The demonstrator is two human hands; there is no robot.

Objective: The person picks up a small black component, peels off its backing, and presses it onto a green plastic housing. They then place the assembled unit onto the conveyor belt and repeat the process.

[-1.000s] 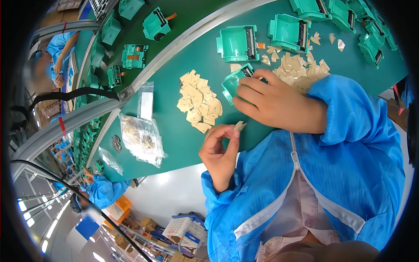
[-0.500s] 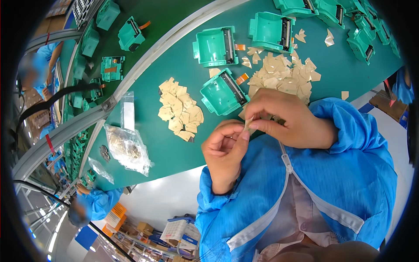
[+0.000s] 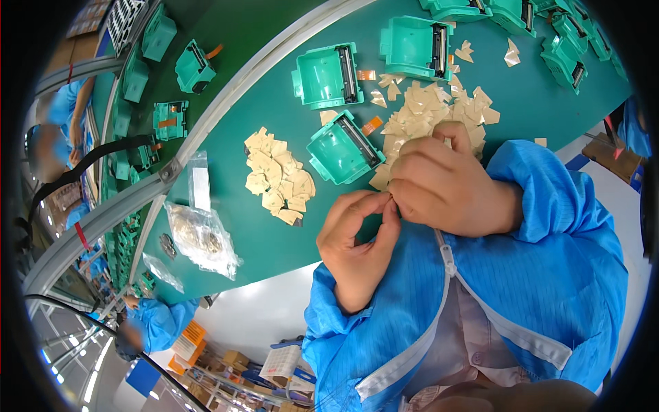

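Observation:
My left hand (image 3: pixel 360 240) and my right hand (image 3: pixel 449 182) meet in front of my jacket, thumbs and fingertips pinched together. Whatever sits between the fingertips is hidden and too small to name. Just beyond my right hand lies a large pile of beige paper-like pieces (image 3: pixel 425 110), partly covered by that hand. Up and left of my hands stands a green plastic housing (image 3: pixel 340 152) with a black bar along one side and an orange flat cable (image 3: pixel 372 126). A smaller heap of beige pieces (image 3: pixel 280 175) lies left of it.
Two more green housings (image 3: pixel 322 79) (image 3: pixel 405 48) stand farther back, and several crowd the far right (image 3: pixel 566 62). A clear plastic bag (image 3: pixel 200 237) with metallic parts lies at left by a metal frame rail (image 3: pixel 226 96). Co-workers in blue are at left.
A beige piece showed between my fingertips before; now the fingers hide it. My right hand has turned, its knuckles now facing up, and the left fingers have straightened. The view has shifted slightly.

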